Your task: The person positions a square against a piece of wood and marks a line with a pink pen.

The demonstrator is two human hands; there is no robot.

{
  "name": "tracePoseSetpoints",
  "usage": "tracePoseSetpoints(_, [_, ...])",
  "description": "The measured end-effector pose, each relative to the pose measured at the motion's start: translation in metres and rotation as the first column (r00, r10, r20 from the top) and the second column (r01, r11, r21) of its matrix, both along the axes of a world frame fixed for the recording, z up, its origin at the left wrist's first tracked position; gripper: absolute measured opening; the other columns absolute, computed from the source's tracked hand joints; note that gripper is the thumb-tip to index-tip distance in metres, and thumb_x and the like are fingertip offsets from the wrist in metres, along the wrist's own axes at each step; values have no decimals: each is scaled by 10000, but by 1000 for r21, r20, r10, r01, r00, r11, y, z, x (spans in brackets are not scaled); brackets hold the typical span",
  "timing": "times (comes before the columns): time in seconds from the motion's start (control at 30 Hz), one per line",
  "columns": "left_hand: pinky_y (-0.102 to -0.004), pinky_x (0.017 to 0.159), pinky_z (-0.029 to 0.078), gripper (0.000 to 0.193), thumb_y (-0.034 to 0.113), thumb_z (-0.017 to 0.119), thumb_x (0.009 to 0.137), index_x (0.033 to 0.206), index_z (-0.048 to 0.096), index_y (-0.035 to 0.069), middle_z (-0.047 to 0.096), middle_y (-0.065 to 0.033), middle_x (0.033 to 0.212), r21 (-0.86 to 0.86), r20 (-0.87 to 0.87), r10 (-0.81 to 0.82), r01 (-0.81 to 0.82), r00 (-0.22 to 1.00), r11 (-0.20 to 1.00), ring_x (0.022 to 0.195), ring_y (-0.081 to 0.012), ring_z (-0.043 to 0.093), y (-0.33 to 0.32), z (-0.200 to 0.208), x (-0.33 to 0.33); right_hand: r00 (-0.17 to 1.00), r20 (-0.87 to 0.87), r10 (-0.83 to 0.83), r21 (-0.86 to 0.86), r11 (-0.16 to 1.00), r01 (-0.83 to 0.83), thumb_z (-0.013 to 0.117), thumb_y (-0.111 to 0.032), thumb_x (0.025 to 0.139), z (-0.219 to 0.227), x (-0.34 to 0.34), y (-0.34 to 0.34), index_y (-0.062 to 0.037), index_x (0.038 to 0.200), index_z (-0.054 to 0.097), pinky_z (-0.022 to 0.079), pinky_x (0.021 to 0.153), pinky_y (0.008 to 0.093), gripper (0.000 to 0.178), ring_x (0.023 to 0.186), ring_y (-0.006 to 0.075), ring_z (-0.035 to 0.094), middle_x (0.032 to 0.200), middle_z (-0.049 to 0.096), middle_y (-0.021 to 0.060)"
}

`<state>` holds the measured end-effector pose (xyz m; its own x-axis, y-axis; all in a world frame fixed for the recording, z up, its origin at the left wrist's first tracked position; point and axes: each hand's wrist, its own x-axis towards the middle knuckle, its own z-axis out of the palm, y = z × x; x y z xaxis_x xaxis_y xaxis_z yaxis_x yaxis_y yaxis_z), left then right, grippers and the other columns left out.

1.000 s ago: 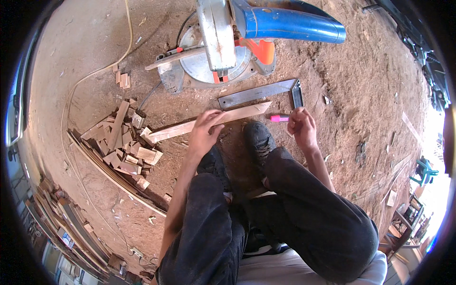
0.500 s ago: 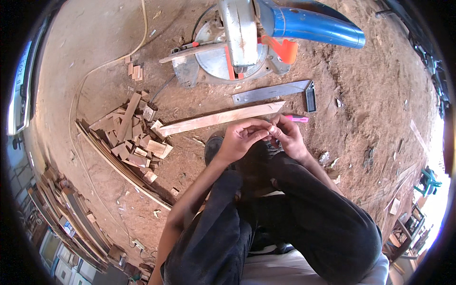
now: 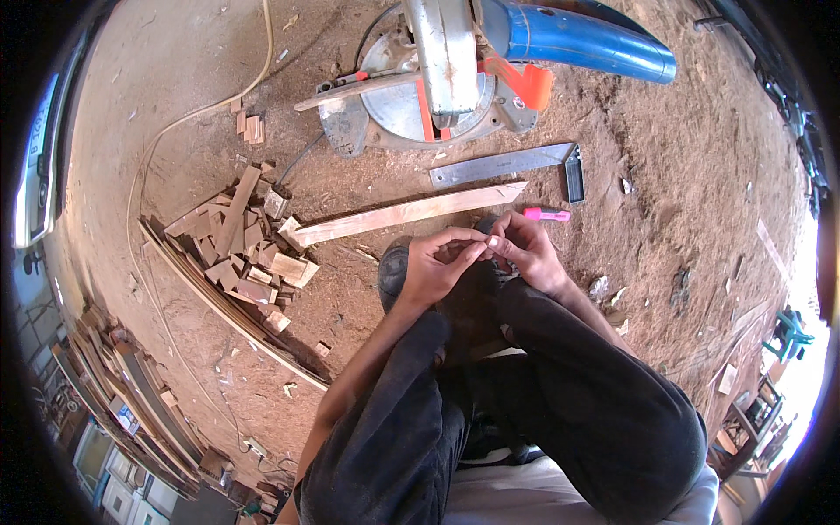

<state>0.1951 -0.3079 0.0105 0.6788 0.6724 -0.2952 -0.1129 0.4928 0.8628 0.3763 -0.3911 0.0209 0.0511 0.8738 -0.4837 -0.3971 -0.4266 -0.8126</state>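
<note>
Over my knees, my left hand [image 3: 440, 265] and my right hand [image 3: 530, 252] meet at the fingertips. Both are pinched closed; whatever lies between the fingers, if anything, is too small to make out. Just beyond them a long wooden strip [image 3: 407, 214] with an angled end lies on the ground. A pink marker [image 3: 547, 214] rests beside my right hand. Farther off lies a try square [image 3: 503, 166] with a metal blade and a dark handle.
A miter saw [image 3: 437, 96] with a blue motor housing and an orange handle stands ahead. To the left, wood offcuts [image 3: 241, 236] are heaped by long boards [image 3: 232, 315]. A cable [image 3: 149, 157] curves across the dirt floor. More planks [image 3: 140, 411] lie at lower left.
My joined hands have shifted very slightly, and the fingers of my right hand have moved a little off the marker, which shows more fully. The view has tilted slightly.
</note>
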Motion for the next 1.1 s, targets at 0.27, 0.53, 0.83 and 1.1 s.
tracePoseSetpoints(0.27, [-244,756,523,100,-15,637,959,1049,671,-43,676,-41,912,10,-3,-86,86,996,996,845,-94,638,4,1,-3,994,-53,100,-42,994,-102,736,-202,968,13,1,2,-71,944,578,409,634,235,206,728,43,521,849,638,-22])
tracePoseSetpoints(0.53, [-223,768,496,56,51,635,968,989,615,3,605,13,928,35,-13,-93,93,996,995,858,-58,591,-5,-6,-1,991,-8,132,-88,987,-132,737,-229,970,10,0,0,-70,941,580,396,626,243,225,726,46,501,802,569,-54])
tracePoseSetpoints(0.83, [-432,943,510,315,136,728,872,1167,627,92,648,-86,1169,721,-636,115,534,763,442,1087,-317,628,48,-46,-25,413,890,192,-98,966,-239,723,-116,912,-21,37,-20,-89,1164,658,546,771,367,261,885,238,664,999,669,83])
tracePoseSetpoints(1.1, [-444,988,479,345,182,743,866,1187,636,112,607,-48,1202,624,-778,131,730,615,277,1186,-273,569,66,-69,-32,131,975,179,-156,973,-168,711,-31,851,-66,72,-53,-97,1160,665,551,873,435,319,1093,327,615,1133,626,95])
